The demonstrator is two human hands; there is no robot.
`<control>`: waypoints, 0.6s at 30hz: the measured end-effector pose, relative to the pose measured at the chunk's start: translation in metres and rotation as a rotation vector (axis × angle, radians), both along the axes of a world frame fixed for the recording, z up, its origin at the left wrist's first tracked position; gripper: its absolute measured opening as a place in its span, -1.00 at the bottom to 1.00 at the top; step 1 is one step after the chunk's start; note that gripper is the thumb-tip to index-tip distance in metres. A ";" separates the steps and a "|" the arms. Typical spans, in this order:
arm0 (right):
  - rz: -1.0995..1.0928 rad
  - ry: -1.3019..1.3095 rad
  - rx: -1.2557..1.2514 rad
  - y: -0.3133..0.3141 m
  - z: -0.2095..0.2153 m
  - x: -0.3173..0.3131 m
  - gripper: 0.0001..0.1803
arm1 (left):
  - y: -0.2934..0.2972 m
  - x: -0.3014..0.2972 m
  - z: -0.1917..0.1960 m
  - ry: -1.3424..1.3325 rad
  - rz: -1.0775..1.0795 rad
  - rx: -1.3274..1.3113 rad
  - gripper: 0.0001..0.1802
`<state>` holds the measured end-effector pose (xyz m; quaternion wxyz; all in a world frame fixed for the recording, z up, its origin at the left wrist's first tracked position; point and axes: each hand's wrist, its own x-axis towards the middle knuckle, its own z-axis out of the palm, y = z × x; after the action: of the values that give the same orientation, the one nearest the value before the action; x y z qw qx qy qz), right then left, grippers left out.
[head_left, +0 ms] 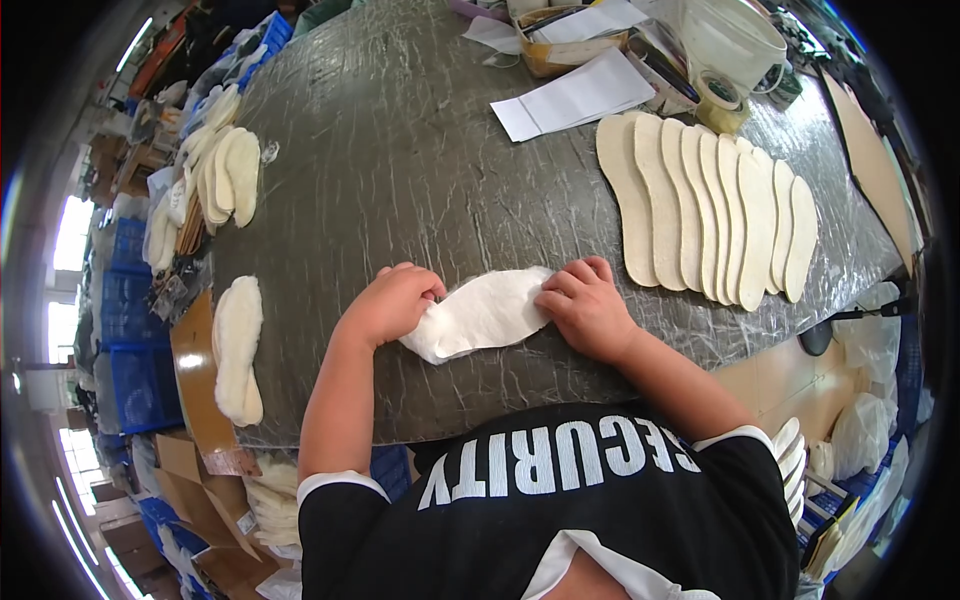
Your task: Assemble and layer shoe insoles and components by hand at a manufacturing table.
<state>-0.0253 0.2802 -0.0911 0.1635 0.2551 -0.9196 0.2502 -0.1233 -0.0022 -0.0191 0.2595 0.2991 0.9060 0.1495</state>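
Note:
A white fabric-covered insole [485,312] lies flat on the grey plastic-wrapped table [400,160], just in front of me. My left hand [393,302] presses and pinches its left end, where the fabric folds over. My right hand [583,305] holds down its right end with curled fingers. Both hands touch the same insole.
A fanned row of cream insoles [710,210] lies to the right. A stack of white insoles [238,350] sits at the left edge, with more insoles [215,175] farther back left. Papers [575,95], a white bucket [735,40] and a tape roll [720,95] stand at the back.

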 end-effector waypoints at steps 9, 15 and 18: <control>-0.061 -0.086 0.090 0.000 0.012 0.006 -0.87 | -0.078 0.087 0.024 0.449 0.220 0.146 -0.81; -0.102 -0.263 -0.075 0.003 0.014 0.027 -0.51 | -0.084 0.119 -0.024 0.515 0.277 0.435 -0.78; -0.295 -0.384 -0.312 0.009 0.018 0.034 -0.53 | -0.092 0.127 -0.033 0.437 0.324 0.457 -0.79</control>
<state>0.0091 0.2893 -0.0735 0.0583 0.0383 -0.9113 0.4057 0.0041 -0.0941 -0.0526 -0.0410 0.2267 0.9189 0.3201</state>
